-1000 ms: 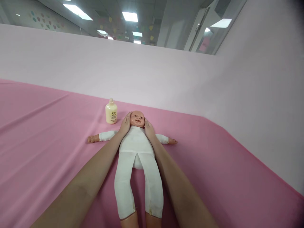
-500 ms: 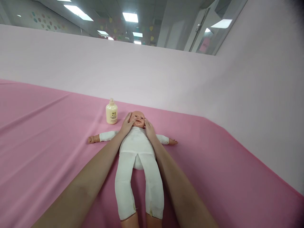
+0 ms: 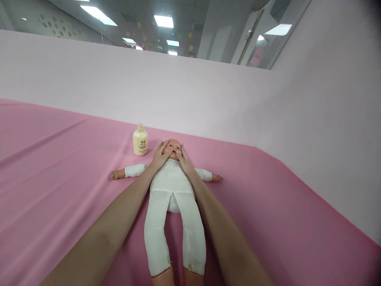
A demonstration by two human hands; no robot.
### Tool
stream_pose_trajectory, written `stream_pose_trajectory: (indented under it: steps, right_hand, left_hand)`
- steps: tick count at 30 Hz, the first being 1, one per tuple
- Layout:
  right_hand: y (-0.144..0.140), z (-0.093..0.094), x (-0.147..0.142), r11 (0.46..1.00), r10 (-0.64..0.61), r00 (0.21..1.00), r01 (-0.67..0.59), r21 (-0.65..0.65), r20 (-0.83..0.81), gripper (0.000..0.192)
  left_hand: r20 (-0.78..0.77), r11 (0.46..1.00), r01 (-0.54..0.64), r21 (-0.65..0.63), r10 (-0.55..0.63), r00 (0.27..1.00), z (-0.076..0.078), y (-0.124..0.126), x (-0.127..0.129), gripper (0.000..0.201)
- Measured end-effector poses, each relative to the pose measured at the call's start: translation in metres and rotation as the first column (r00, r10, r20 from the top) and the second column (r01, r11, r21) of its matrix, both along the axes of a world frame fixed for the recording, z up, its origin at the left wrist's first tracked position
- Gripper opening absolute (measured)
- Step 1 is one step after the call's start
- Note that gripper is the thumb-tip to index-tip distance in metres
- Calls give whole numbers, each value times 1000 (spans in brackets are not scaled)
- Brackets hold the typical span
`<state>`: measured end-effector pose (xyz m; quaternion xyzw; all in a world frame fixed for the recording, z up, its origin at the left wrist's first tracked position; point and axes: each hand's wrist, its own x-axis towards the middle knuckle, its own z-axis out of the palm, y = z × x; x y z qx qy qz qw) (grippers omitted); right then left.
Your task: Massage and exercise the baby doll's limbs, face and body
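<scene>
A baby doll point(image 3: 171, 178) in a white cloth suit lies on its back, its arms spread out to both sides and its lower legs cut off by the bottom edge. My left hand point(image 3: 160, 157) lies against the left side of the doll's head point(image 3: 173, 142), fingers stretched along it and thumb on the cheek beside the mouth. On the opposite side, my right hand point(image 3: 185, 161) rests on the other cheek, also with straight fingers and its thumb near the mouth. Neither hand is closed around anything. Both forearms run along the doll's body.
A cream pump bottle point(image 3: 140, 141) stands left of the doll's head. Pink sheeting point(image 3: 74, 159) with some creases covers the surface. Behind and to the right rises a pale padded wall point(image 3: 178, 95), with a window point(image 3: 166, 35) above it.
Both thumbs have moved inward across the doll's cheeks toward its nose and mouth. The doll and the bottle have stayed in place.
</scene>
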<state>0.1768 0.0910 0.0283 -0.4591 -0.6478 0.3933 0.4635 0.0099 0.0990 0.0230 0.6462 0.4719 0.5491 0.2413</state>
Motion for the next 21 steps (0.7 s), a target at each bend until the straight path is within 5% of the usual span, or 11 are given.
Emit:
stream_pose_trajectory:
  steps: [7, 15, 21]
  right_hand:
    - [0, 0, 1, 993, 74, 997, -71, 92, -26, 103]
    - [9, -9, 1, 998, -54, 998, 53, -44, -25, 108]
    - [7, -8, 0, 1000, -21, 999, 21, 4, -40, 112]
  left_hand:
    - [-9, 999, 31, 9, -31, 999, 7, -8, 1, 52]
    - [111, 991, 13, -134, 2, 994, 9, -8, 3, 76]
    - [99, 996, 6, -85, 3, 995, 9, -9, 2, 61]
